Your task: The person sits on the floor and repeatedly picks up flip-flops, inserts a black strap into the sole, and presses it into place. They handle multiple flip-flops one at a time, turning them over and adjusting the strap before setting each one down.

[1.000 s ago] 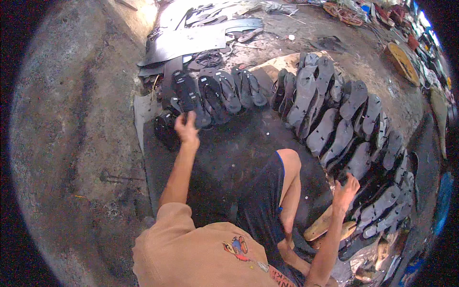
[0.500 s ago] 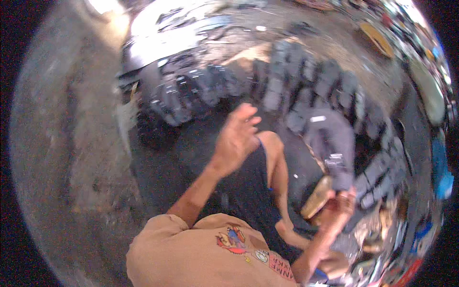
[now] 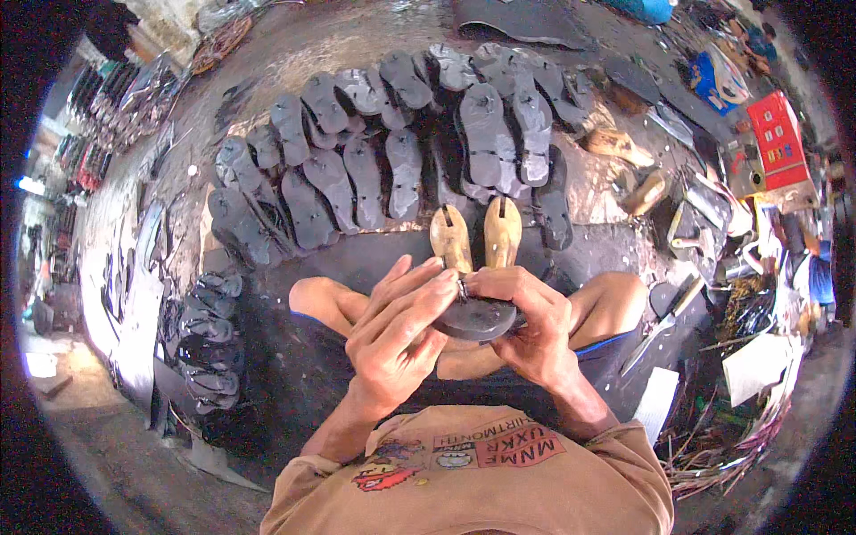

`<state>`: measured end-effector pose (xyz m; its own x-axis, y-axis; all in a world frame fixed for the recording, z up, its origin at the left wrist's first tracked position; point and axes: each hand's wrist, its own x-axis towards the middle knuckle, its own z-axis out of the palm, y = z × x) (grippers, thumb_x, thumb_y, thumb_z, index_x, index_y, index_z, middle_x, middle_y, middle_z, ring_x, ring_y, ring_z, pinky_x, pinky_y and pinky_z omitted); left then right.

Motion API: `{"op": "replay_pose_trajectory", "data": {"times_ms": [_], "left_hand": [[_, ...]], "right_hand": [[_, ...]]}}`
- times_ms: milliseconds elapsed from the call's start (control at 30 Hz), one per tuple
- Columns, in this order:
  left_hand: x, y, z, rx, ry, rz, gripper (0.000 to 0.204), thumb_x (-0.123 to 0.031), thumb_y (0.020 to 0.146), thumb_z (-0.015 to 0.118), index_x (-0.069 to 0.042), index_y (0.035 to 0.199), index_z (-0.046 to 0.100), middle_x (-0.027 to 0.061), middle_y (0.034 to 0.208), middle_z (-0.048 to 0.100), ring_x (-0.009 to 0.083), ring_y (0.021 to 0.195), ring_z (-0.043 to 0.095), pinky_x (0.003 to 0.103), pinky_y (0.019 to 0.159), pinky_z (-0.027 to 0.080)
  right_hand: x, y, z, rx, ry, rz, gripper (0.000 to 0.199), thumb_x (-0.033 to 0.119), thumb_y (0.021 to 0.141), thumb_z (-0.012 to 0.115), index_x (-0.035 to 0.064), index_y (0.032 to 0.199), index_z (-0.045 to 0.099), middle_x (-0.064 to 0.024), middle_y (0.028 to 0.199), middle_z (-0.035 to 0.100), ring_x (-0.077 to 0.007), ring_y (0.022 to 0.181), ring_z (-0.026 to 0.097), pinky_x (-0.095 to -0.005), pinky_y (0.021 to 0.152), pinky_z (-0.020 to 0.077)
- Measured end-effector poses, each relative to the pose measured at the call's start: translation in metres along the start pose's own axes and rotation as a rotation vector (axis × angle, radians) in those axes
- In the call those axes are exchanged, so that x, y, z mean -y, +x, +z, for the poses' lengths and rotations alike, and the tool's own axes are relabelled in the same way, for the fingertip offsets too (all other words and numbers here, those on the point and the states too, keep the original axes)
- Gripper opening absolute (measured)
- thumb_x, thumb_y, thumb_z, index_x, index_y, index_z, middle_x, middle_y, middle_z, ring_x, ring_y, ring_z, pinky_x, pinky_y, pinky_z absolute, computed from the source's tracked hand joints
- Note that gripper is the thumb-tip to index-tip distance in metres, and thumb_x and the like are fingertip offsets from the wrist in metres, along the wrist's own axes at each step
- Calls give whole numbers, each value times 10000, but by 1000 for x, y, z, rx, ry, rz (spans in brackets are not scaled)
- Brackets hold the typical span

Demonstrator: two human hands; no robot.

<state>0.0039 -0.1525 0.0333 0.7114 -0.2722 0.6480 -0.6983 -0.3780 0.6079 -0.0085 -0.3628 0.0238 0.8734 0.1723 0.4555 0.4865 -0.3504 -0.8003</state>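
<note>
Above my crossed legs, both hands are at a dark rubber sandal [image 3: 475,318], its rounded end toward me. My right hand [image 3: 533,325] grips its right side, thumb beneath and fingers over the top. My left hand [image 3: 397,334] holds it from the left, fingers long and close together, their tips by a small strap piece at its middle. Just beyond my fingers stand two yellowish wooden shoe lasts, a left one [image 3: 449,236] and a right one [image 3: 503,234], each with a dark slot. My fingers hide part of the sandal and the lasts' lower ends.
Rows of dark sandal soles [image 3: 330,183] lie ahead, with more sandals [image 3: 211,343] at the left. At the right are a knife [image 3: 662,325], loose wooden lasts [image 3: 617,145], a red box [image 3: 777,138], white paper [image 3: 656,403] and a bundle of thin strips [image 3: 736,446].
The view has swung from the side to straight ahead. My hands, apart before with the left raised and the right low by a grey sole and a wooden last, have come together on the sandal.
</note>
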Motion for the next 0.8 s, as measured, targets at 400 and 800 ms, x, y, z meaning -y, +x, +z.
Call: {"op": "replay_pose_trajectory", "data": {"times_ms": [400,800], "left_hand": [[14,-9,8,196,-163,-123,461,171,729,781,-10,1147,707,142,1145,730,326,1086,746,412,958,611],[131,6,6,-253,-1358,-818,760,-176,790,551,87,1502,504,259,1615,524,421,1511,502,662,1229,433]], "right_hand": [[-1,5,-14,178,-101,113,524,-82,650,873,19,1146,737,-153,1290,745,-327,1208,726,-442,994,600],[-180,-78,76,-21,-269,844,987,172,864,816,-36,1668,283,-285,1547,530,-405,1446,523,-446,1208,422]]}}
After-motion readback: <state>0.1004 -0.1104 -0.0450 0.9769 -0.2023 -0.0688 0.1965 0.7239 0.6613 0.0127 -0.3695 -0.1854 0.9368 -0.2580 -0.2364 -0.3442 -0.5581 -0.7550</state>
